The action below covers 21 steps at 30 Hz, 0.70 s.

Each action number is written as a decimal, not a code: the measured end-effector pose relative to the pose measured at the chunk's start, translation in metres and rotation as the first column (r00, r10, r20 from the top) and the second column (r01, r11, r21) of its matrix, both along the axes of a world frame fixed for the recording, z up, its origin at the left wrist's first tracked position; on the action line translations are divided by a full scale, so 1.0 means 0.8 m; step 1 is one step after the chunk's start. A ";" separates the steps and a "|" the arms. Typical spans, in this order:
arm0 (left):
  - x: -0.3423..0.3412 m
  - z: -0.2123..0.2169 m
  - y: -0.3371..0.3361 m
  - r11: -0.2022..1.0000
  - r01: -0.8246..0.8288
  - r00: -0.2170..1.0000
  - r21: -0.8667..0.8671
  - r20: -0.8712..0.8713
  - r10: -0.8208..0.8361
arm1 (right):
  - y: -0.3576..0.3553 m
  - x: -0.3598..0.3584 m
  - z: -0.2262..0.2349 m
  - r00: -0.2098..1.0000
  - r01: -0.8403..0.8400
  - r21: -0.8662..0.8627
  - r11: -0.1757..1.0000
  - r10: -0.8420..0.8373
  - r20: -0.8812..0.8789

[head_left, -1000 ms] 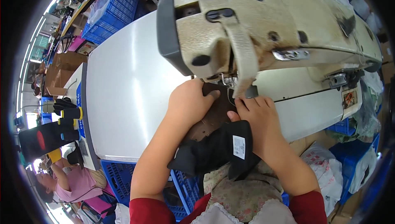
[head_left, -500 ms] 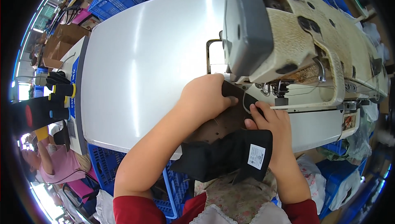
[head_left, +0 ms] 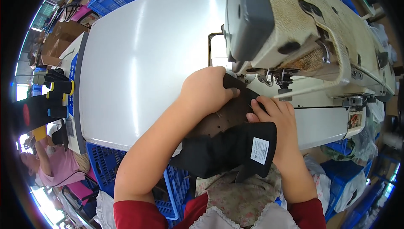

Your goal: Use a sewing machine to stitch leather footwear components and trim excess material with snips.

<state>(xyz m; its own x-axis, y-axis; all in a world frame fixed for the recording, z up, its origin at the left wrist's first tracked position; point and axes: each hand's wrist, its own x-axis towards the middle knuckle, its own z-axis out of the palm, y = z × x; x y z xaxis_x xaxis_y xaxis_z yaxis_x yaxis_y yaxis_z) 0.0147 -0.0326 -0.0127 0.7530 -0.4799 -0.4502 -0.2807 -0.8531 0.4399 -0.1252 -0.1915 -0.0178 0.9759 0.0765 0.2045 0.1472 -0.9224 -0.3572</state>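
Note:
A dark fabric piece (head_left: 225,121), brown on its flat part, lies on the white sewing machine table below the needle area. Its black folded part (head_left: 223,151) hangs toward my lap and carries a white label (head_left: 259,150). My left hand (head_left: 209,89) grips the far left edge, thumb on top and the other fingers largely hidden. On the right edge, my right hand (head_left: 275,119) pinches the fabric between thumb and fingertips. The sewing machine head (head_left: 294,39) stands just beyond both hands; the needle and presser foot are mostly hidden.
The white tabletop (head_left: 113,77) stretches to the left. A long pale lever (head_left: 313,90) sticks out near my right hand. Blue crates (head_left: 105,164) stand below the table's near edge. Thread spools (head_left: 61,87) are at the far left, with a person in pink (head_left: 59,168) beyond.
The whole view has shifted slightly, so the table and machine sit higher. The pale thread loop by my right fingertips no longer shows. Both hands keep their hold on the fabric.

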 end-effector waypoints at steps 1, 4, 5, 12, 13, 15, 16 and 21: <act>0.000 -0.002 -0.001 1.000 -0.011 1.000 0.006 0.012 0.010 | -0.002 0.000 -0.002 1.000 -0.021 -0.023 1.000 0.021 0.006; -0.003 -0.011 0.000 0.997 -0.020 0.993 -0.068 0.118 0.028 | -0.002 0.000 0.002 0.999 -0.032 -0.025 0.999 0.033 0.011; -0.002 -0.010 0.000 0.998 -0.018 0.992 -0.067 0.122 0.026 | -0.001 0.000 0.005 1.000 -0.028 -0.005 1.000 0.028 0.008; -0.005 -0.001 -0.005 0.999 -0.033 0.995 0.023 0.096 0.030 | -0.001 0.003 0.004 0.999 -0.037 -0.023 0.999 0.038 0.036; -0.004 -0.005 -0.003 0.999 -0.040 0.991 -0.019 0.128 0.042 | -0.003 0.005 0.005 0.998 -0.041 -0.025 0.999 0.042 0.047; -0.001 -0.009 0.000 0.998 -0.058 0.992 -0.026 0.115 0.061 | -0.006 0.006 0.007 0.997 -0.070 -0.042 0.997 0.070 0.014; 0.000 -0.009 0.001 0.997 -0.073 0.993 -0.030 0.090 0.075 | -0.008 0.008 0.007 0.997 -0.073 -0.041 0.996 0.074 0.015; 0.015 -0.007 0.004 0.991 -0.119 0.988 -0.058 0.091 0.124 | -0.014 0.030 0.016 0.983 -0.089 -0.038 0.995 0.081 -0.164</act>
<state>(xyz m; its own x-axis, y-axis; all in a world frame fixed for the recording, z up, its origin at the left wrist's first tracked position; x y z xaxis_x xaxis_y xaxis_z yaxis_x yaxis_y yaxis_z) 0.0264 -0.0291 -0.0183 0.8452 -0.4033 -0.3508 -0.2188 -0.8598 0.4614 -0.1010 -0.2023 -0.0051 0.9853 0.1661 0.0390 0.1694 -0.9248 -0.3408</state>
